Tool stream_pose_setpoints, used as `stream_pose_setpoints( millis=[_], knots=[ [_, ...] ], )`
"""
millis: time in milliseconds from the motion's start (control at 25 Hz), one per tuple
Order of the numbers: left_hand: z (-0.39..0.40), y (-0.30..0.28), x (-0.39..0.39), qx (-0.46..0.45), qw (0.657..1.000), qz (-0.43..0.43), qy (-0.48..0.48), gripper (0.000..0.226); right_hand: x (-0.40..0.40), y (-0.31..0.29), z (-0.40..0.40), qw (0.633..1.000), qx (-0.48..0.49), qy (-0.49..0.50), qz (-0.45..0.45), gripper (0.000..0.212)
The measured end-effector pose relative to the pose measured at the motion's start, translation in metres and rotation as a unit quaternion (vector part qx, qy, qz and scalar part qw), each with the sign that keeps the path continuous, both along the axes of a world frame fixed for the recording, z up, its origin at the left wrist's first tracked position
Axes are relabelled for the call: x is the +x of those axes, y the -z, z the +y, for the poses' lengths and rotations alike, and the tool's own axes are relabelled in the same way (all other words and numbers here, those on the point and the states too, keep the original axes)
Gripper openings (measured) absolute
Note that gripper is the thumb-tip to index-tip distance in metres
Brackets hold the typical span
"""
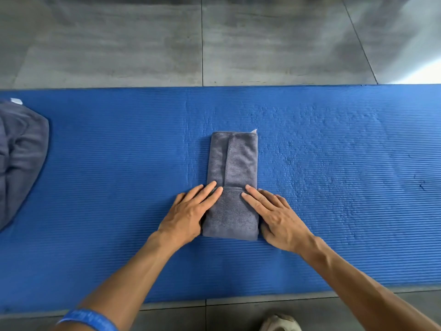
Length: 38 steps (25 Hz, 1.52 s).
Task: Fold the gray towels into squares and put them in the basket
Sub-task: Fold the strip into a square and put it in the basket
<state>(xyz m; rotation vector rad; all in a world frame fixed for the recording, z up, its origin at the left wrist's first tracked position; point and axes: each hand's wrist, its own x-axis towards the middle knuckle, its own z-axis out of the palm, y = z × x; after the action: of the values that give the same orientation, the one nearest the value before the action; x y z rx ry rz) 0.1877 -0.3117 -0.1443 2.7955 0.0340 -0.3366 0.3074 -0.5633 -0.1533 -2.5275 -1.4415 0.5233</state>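
Note:
A gray towel (235, 163) lies folded into a narrow strip on the blue mat (334, 163), its near end turned up over itself. My left hand (188, 213) presses the left side of that near fold with straight fingers. On the fold's right side my right hand (276, 217) rests flat, fingers straight. A small white tag sticks out at the towel's far right corner. No basket is in view.
A loose pile of gray towels (21, 158) lies at the mat's left edge. Gray tiled floor (262, 44) stretches beyond the mat. A shoe (280, 323) shows at the bottom edge, and a blue wristband (88, 318) is on my left arm.

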Motion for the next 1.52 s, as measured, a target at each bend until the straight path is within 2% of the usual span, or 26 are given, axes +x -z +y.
stream_pose_setpoints(
  millis=[160,320,400,560,640,720,760,840,960,1040,1120,1240,1360,1400,1520],
  knots=[
    [0.016,-0.009,0.011,-0.02,0.996,0.081,0.028,0.113,0.013,-0.002,0.001,0.999,-0.023,-0.019,0.033,0.097],
    [0.01,-0.005,0.006,0.002,0.997,0.076,0.026,0.125,0.017,-0.004,0.003,0.999,-0.036,-0.013,0.015,0.101],
    [0.011,-0.005,0.003,-0.033,0.996,0.077,0.027,0.122,0.011,-0.004,0.003,0.999,-0.014,0.002,0.03,0.097],
    [0.025,-0.033,0.006,-0.202,0.969,0.139,-0.016,0.108,-0.001,-0.02,0.0,0.983,0.061,0.051,0.163,0.077],
    [0.023,-0.05,-0.001,-0.219,0.961,0.166,-0.009,0.088,-0.015,-0.036,-0.007,0.97,0.065,0.072,0.223,0.068],
    [0.02,-0.058,-0.009,-0.245,0.95,0.194,-0.014,0.062,-0.035,-0.051,-0.015,0.941,0.037,0.125,0.312,0.051],
    [0.018,-0.058,-0.013,-0.289,0.932,0.215,-0.037,0.052,-0.043,-0.053,-0.018,0.92,0.05,0.163,0.354,0.042],
    [0.015,-0.054,-0.018,-0.397,0.88,0.246,-0.09,0.053,-0.053,-0.055,-0.014,0.877,0.116,0.236,0.403,0.047],
    [0.002,-0.044,-0.019,-0.486,0.826,0.208,-0.195,0.073,-0.058,-0.055,0.001,0.82,0.154,0.303,0.461,0.044],
    [-0.008,-0.041,-0.016,-0.504,0.807,0.153,-0.268,0.074,-0.058,-0.057,0.009,0.789,0.17,0.334,0.488,0.041],
    [-0.019,-0.045,-0.009,-0.499,0.804,0.124,-0.298,0.067,-0.056,-0.059,0.014,0.771,0.183,0.368,0.487,0.039],
    [-0.029,-0.05,-0.003,-0.499,0.799,0.109,-0.319,0.047,-0.049,-0.055,0.016,0.771,0.191,0.397,0.46,0.032],
    [-0.03,-0.05,-0.004,-0.514,0.786,0.108,-0.325,0.031,-0.037,-0.054,0.021,0.739,0.257,0.415,0.464,0.021],
    [-0.029,-0.05,-0.005,-0.51,0.788,0.11,-0.326,0.028,-0.033,-0.054,0.023,0.742,0.262,0.401,0.47,0.02],
    [-0.023,-0.048,-0.007,-0.496,0.797,0.119,-0.323,0.033,-0.03,-0.051,0.029,0.787,0.244,0.342,0.452,0.022]
  ],
)
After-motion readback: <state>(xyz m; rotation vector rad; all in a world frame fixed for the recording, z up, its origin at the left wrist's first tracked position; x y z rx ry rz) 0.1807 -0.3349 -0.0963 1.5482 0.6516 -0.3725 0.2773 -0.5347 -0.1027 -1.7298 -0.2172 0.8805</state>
